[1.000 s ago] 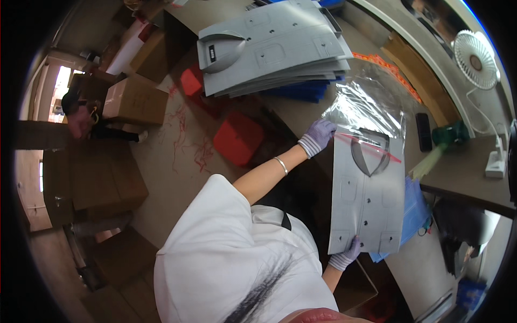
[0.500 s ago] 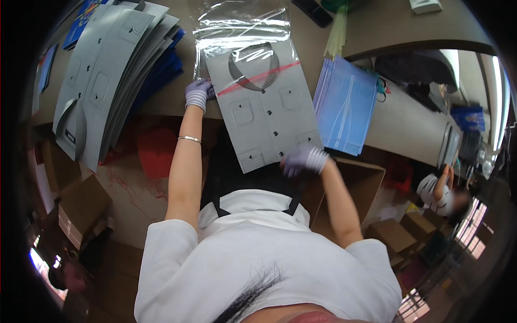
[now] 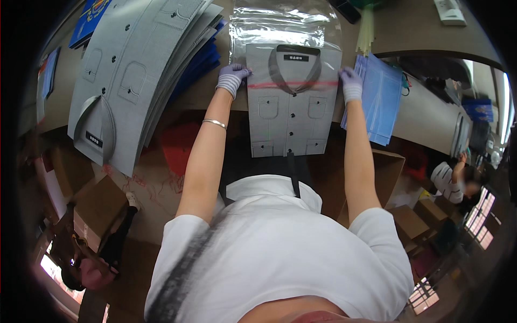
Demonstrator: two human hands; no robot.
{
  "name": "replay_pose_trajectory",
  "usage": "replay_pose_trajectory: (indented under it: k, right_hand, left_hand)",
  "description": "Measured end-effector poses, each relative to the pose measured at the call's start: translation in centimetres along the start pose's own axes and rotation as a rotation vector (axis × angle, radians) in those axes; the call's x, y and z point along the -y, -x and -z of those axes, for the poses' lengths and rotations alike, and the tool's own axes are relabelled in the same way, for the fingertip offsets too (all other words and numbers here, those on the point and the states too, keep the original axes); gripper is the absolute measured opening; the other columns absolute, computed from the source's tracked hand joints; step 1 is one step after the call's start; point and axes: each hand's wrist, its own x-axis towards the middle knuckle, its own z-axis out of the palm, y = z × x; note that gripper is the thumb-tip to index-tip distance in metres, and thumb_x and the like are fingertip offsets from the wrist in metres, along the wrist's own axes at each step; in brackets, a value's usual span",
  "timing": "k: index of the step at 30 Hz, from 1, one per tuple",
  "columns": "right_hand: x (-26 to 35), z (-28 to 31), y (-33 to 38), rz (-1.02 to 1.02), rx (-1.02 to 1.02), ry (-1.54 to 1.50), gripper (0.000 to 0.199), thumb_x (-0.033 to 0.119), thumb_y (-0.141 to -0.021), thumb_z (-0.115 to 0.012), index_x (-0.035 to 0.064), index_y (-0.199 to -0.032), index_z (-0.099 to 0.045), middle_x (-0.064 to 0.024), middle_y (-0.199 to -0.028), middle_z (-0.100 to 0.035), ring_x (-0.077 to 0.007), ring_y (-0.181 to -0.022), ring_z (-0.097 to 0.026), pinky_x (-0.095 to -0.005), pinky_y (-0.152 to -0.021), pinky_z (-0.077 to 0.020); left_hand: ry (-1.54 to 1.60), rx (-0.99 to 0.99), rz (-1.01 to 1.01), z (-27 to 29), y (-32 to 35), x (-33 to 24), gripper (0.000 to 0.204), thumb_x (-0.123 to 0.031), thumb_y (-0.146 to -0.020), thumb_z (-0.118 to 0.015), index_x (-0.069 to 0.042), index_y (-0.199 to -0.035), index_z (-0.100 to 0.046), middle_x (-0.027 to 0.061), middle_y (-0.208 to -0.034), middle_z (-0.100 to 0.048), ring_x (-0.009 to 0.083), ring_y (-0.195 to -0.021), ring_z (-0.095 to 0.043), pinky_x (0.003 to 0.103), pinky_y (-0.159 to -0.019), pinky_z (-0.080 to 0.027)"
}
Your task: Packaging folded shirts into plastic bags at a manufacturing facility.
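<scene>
Brown tabletop (image 3: pixel 204 99), top middle: shirt (image 3: pixel 290 107) going into a clear bag (image 3: pixel 285 24).
Left hand (image 3: pixel 232 78) and right hand (image 3: pixel 351 85) pinch the bag's sides shut; next, pull it down evenly.

This looks like a garment packing room in a clothing workshop or warehouse. A long work table (image 3: pixel 425 116) carries a tall stack of folded grey shirts (image 3: pixel 126 81), all alike, next to a single folded shirt (image 3: pixel 291 102) lying partly inside a clear plastic bag (image 3: pixel 283 24). A pile of blue sheets (image 3: pixel 379 102) sits just beside it. Brown cardboard boxes (image 3: pixel 94 215) stand on the floor below the table and along both sides. Another person (image 3: pixel 452 180) is at work among more boxes at the right edge.
</scene>
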Motion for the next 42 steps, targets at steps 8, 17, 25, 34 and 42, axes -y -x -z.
replay_pose_trajectory:
  k: [8, 17, 25, 34, 42]
  right_hand:
    - [-3.3, 1.3, 14.4, -0.388, -0.067, -0.24, 0.02, 0.011, -0.077, -0.063, -0.0016, -0.092, -0.062, -0.0027, -0.081, -0.062, -0.0088, -0.074, -0.053, -0.0218, -0.069, -0.0439]
    - [-11.3, -2.1, 31.7, -0.7, -0.065, -1.185, 0.015, 0.013, -0.082, -0.058, 0.0035, -0.094, -0.056, -0.0041, -0.068, -0.057, -0.0198, -0.062, -0.058, -0.0273, -0.058, -0.0468]
    - [17.3, 16.6, 20.5, -0.148, -0.182, -0.378, 0.016, 0.015, -0.081, -0.06, 0.0037, -0.091, -0.063, 0.0003, -0.068, -0.057, -0.0056, -0.054, -0.046, -0.0226, -0.048, -0.0352]
    - [11.6, 2.2, 15.3, 0.44, 0.22, 0.353, 0.021, 0.017, -0.075, -0.056, 0.0137, -0.096, -0.061, -0.0089, -0.077, -0.059, -0.0288, -0.072, -0.058, -0.0368, -0.063, -0.0477]
    - [-5.6, 12.8, 18.9, -0.458, -0.458, 0.128, 0.017, 0.021, -0.074, -0.06, 0.006, -0.083, -0.063, -0.0125, -0.081, -0.064, -0.0292, -0.075, -0.06, -0.0338, -0.068, -0.0471]
  left_hand:
    - [-0.479, 0.122, -0.148, 1.3, 4.7, 6.3, 0.025, -0.024, -0.064, -0.074, -0.002, -0.071, -0.063, 0.0097, -0.065, -0.062, 0.0165, -0.057, -0.056, 0.028, -0.059, -0.046]
    - [-0.762, 0.716, -0.315, 2.2, 16.0, 6.2, 0.01, -0.009, -0.072, -0.064, 0.0, -0.072, -0.062, 0.0087, -0.062, -0.06, 0.0134, -0.057, -0.055, 0.026, -0.057, -0.046]
    - [-0.514, 1.104, -0.583, -1.5, 22.0, -6.6, 0.007, -0.007, -0.074, -0.061, -0.001, -0.077, -0.061, 0.0094, -0.069, -0.057, 0.0218, -0.065, -0.055, 0.029, -0.063, -0.046]
    - [-0.573, 1.048, -0.705, -7.4, 21.5, -4.3, 0.006, -0.004, -0.075, -0.06, -0.001, -0.081, -0.06, 0.0102, -0.074, -0.058, 0.0217, -0.068, -0.057, 0.029, -0.064, -0.047]
    - [-0.691, 0.592, -0.468, -9.0, 11.8, -0.5, 0.01, -0.008, -0.072, -0.062, 0.0, -0.077, -0.058, 0.0133, -0.071, -0.059, 0.0252, -0.066, -0.059, 0.032, -0.062, -0.047]
